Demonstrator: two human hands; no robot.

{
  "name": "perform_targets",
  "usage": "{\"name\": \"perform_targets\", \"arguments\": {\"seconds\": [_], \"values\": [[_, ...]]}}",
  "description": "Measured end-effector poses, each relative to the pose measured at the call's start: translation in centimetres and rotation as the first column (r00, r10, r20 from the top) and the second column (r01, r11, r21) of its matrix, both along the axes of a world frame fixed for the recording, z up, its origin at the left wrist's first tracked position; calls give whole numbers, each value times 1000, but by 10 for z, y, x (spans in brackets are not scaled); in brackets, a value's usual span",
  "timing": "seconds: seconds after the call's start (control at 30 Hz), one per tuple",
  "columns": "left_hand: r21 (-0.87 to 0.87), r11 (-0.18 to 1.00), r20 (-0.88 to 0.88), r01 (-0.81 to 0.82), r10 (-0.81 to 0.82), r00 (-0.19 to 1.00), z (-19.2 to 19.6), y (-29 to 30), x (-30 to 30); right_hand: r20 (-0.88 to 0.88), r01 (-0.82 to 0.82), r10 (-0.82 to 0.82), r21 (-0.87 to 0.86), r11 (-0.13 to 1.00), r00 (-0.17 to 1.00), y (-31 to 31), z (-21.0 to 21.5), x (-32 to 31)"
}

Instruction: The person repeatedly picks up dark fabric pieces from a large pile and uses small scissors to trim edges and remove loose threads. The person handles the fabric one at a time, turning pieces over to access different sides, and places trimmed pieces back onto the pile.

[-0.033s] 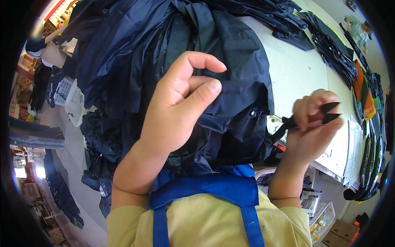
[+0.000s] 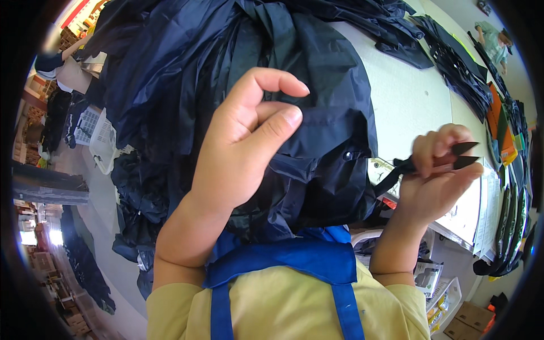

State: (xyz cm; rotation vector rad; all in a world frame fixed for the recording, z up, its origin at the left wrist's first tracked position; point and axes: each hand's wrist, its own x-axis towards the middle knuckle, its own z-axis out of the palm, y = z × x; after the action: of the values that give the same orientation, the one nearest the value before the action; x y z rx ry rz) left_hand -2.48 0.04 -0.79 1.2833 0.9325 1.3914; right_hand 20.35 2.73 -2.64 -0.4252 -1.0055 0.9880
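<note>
Centre frame: left hand (image 2: 241, 150), fingers curled and empty, above the dark jacket (image 2: 317, 158). Right frame: right hand (image 2: 439, 181) grips black thread snips (image 2: 462, 154) over the bench (image 2: 408, 102).

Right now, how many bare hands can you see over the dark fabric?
2. The left hand hovers over the navy garment; the right hand holds black thread snips beside it.
</note>
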Motion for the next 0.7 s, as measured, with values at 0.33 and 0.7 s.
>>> {"name": "perform_targets", "arguments": {"seconds": [0.33, 0.7], "values": [[29, 1000, 453, -12, -3, 892, -12, 2, -17, 830, -102, -233, 326, 940, 507, -22, -26, -31], [-18, 997, 701, 69, -37, 712, -30, -10, -44, 665, 4, -562, 644, 765, 491, -17, -41, -44]]}}
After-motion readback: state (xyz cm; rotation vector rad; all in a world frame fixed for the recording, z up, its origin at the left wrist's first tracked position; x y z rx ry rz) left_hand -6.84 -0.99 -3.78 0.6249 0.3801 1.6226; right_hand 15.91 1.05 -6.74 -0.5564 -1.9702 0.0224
